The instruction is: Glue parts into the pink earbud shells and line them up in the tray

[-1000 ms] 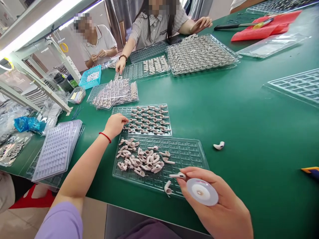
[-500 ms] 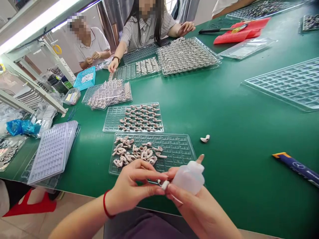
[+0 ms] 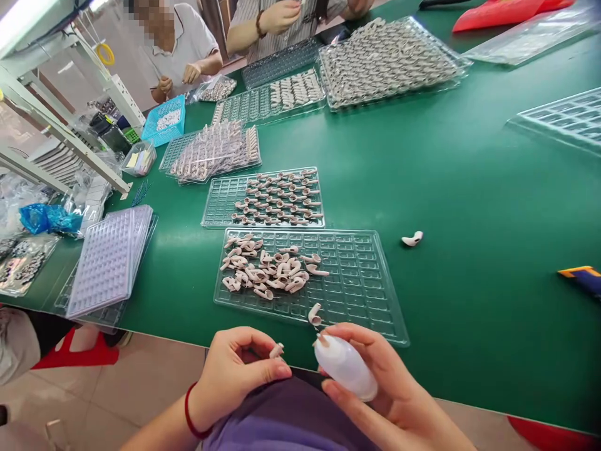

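My left hand point(image 3: 232, 369), with a red cord at its wrist, pinches a small white earbud shell point(image 3: 277, 351) between thumb and fingers. Wrapped in my right hand point(image 3: 394, 388) is a translucent squeeze bottle point(image 3: 348, 369), its tan-tipped nozzle aimed left toward the edge of the table. Just beyond the nozzle, a single earbud housing point(image 3: 315, 314) lies at the near edge of a clear tray point(image 3: 361, 275). A loose pile of earbud housings point(image 3: 263, 269) covers the tray's left part. One more housing point(image 3: 412, 238) rests on the green table, right of the tray.
Behind stands a second tray point(image 3: 220, 197) with housings in rows. Stacked trays point(image 3: 106, 263) are at left, a blue basket point(image 3: 164, 122) farther back. Two co-workers sit across, near a large filled tray point(image 3: 389, 62). A dark blue packet point(image 3: 585, 275) lies right.
My hands have come apart and moved nearer my body. The bottle has swung so its nozzle points left. A housing now lies at the tray's near edge. The view has tilted downward.
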